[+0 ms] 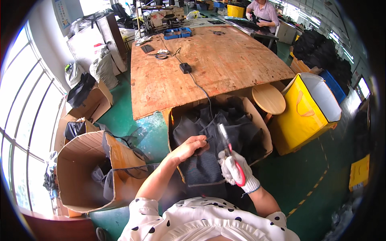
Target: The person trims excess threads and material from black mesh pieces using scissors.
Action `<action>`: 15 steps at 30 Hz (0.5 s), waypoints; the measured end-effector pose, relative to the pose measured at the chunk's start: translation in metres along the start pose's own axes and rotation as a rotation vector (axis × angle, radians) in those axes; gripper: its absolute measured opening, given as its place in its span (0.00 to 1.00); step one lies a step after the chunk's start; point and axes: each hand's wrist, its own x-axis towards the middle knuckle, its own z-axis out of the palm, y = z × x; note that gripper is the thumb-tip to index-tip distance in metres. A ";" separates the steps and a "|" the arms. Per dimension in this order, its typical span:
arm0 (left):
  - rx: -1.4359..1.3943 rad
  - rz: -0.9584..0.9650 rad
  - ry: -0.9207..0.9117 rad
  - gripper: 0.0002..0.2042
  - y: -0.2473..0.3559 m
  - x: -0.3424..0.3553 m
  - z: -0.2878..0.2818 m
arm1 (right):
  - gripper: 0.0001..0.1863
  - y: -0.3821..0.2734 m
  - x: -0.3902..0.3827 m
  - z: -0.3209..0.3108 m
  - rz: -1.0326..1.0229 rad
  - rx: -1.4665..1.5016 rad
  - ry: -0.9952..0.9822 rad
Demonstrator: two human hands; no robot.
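Note:
My bare left hand (189, 148) pinches the upper edge of a black mesh fabric piece (203, 168), which hangs in front of me. In a white knit glove, my right hand (237, 170) is closed around red-handled scissors (240, 172). Their silver blades point up and away, just right of the fabric, and are slightly blurred. Beyond both hands stands a cardboard box (263, 134) heaped with black mesh pieces (237, 120). At left, a second open cardboard box (78, 168) has dark mesh and straps inside and over its edge.
A worn wooden table (209, 56) carries a black adapter (185, 68) with a cable, another pair of scissors (161, 55) and a blue tray (177, 33). To the right are a round wooden stool (268, 99) and a yellow bag (299, 116). A co-worker (263, 16) stands far back.

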 end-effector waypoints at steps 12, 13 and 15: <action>1.063 0.315 0.152 0.11 0.016 -0.013 0.011 | 0.09 -0.045 0.041 -0.036 -0.492 0.238 -0.055; 1.140 0.287 0.146 0.11 0.009 -0.021 -0.002 | 0.10 -0.057 0.038 -0.037 -0.523 0.137 -0.025; 1.188 0.164 0.124 0.13 0.005 -0.036 -0.021 | 0.11 -0.072 0.019 0.000 -0.816 -0.703 0.476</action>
